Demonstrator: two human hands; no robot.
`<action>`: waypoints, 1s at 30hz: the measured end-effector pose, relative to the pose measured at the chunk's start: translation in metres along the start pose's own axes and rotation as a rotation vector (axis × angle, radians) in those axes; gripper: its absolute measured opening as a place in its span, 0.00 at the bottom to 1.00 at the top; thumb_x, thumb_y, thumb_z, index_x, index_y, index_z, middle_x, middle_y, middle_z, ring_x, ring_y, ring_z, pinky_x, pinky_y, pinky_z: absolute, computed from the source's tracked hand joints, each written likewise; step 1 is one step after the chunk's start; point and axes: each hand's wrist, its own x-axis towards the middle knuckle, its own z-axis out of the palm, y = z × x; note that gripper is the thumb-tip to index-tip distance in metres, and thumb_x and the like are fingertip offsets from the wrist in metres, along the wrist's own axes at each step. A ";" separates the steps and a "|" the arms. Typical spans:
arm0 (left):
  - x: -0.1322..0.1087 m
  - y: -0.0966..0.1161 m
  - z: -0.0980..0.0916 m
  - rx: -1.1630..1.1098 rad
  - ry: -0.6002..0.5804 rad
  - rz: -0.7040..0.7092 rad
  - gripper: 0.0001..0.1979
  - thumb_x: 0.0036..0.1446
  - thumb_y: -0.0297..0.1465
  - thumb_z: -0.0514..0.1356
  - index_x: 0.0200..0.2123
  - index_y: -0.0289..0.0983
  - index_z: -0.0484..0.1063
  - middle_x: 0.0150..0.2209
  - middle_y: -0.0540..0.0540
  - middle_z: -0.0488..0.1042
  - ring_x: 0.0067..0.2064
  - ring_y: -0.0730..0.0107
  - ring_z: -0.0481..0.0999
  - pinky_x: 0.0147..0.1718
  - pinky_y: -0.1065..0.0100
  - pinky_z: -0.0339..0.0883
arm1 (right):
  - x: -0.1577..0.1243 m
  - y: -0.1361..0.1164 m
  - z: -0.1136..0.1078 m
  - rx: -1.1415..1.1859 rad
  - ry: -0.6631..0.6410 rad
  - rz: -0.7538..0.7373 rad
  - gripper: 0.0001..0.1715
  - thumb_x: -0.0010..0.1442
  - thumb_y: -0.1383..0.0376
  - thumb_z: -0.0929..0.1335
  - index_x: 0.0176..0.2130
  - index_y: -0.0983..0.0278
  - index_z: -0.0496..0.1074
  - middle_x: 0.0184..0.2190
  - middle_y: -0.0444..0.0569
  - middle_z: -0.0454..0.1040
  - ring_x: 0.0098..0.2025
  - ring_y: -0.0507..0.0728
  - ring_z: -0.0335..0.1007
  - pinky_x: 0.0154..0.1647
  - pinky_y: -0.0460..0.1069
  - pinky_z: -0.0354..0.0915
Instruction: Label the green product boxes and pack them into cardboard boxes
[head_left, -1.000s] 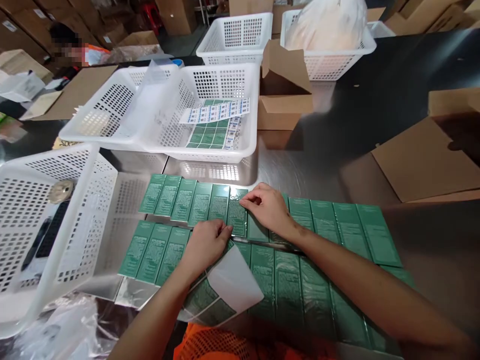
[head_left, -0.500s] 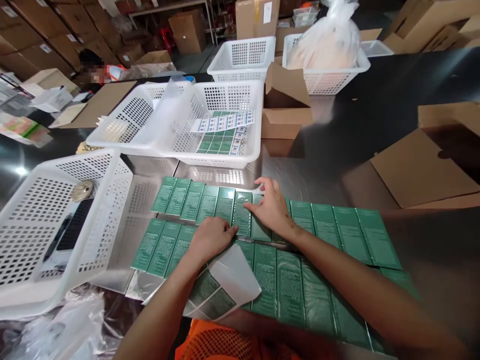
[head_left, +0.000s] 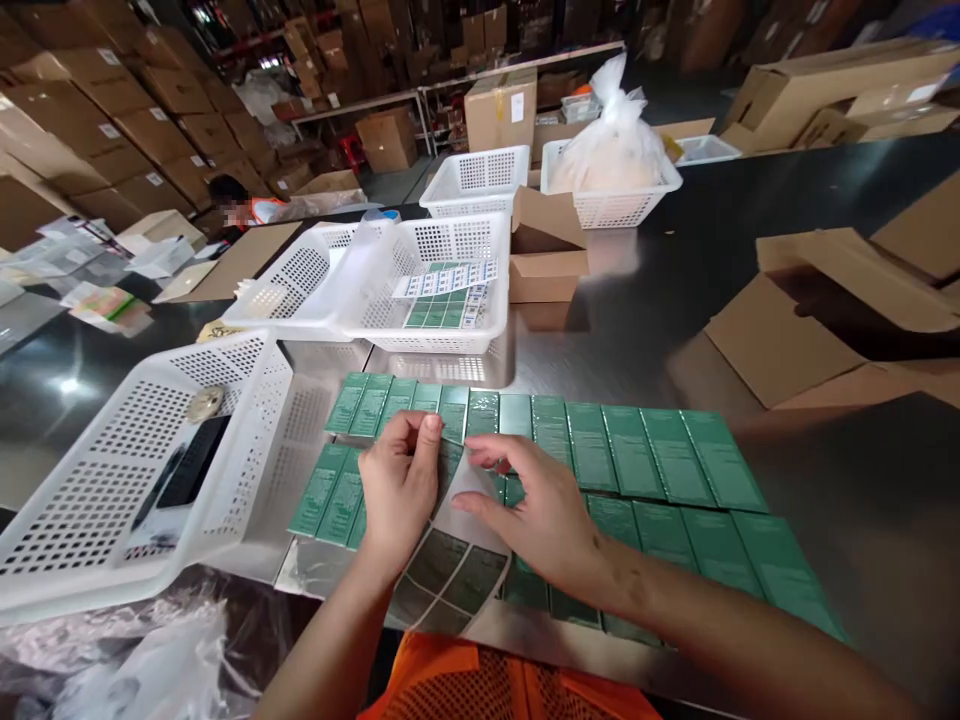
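In the head view, two rows of green boxes lie side by side on the metal table, some with a shiny clear wrap. My left hand is closed, thumb pressed against the index finger, with a sheet of green labels held at it. The sheet hangs curled over the lower row, its pale backing showing near the top. Close beside it is my right hand, thumb and fingers apart around the sheet's upper end. Whether a small label sits at the left fingertips, I cannot make out.
A white basket with a tape roll and a dark item stands left. Further back, another basket contains label sheets. Open cartons stand right; a plastic bag sits in a far basket. A person is at the far left.
My right hand has drawn back from the upper row toward the label sheet. My left hand has turned up into a pinch. The camera view has tilted up, showing more of the background.
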 end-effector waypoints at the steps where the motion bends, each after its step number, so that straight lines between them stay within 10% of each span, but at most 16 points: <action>1: -0.002 0.003 -0.001 -0.060 -0.033 -0.007 0.16 0.63 0.42 0.55 0.30 0.38 0.72 0.20 0.52 0.69 0.22 0.73 0.65 0.23 0.73 0.56 | 0.001 0.000 0.001 0.016 0.019 0.020 0.26 0.51 0.69 0.77 0.49 0.58 0.71 0.39 0.45 0.77 0.40 0.55 0.74 0.43 0.51 0.70; 8: -0.015 -0.002 -0.017 -0.427 -0.258 -0.189 0.16 0.57 0.46 0.63 0.40 0.39 0.74 0.17 0.58 0.63 0.21 0.77 0.51 0.20 0.75 0.46 | 0.009 0.003 0.004 0.134 0.138 0.089 0.20 0.46 0.72 0.78 0.40 0.59 0.78 0.31 0.43 0.77 0.32 0.53 0.73 0.36 0.49 0.70; 23: -0.020 -0.005 -0.021 -0.705 -0.258 -0.288 0.13 0.51 0.41 0.69 0.31 0.38 0.74 0.25 0.53 0.73 0.29 0.75 0.66 0.30 0.76 0.60 | 0.009 -0.004 0.018 0.267 0.196 0.304 0.11 0.46 0.67 0.76 0.33 0.58 0.78 0.32 0.44 0.80 0.34 0.56 0.73 0.36 0.52 0.67; 30: -0.017 -0.008 -0.023 -0.823 -0.202 -0.398 0.13 0.50 0.39 0.70 0.28 0.37 0.73 0.23 0.56 0.67 0.25 0.78 0.61 0.26 0.77 0.57 | 0.003 -0.003 0.029 0.060 0.277 0.058 0.08 0.54 0.68 0.75 0.35 0.57 0.75 0.35 0.43 0.81 0.39 0.58 0.77 0.44 0.57 0.64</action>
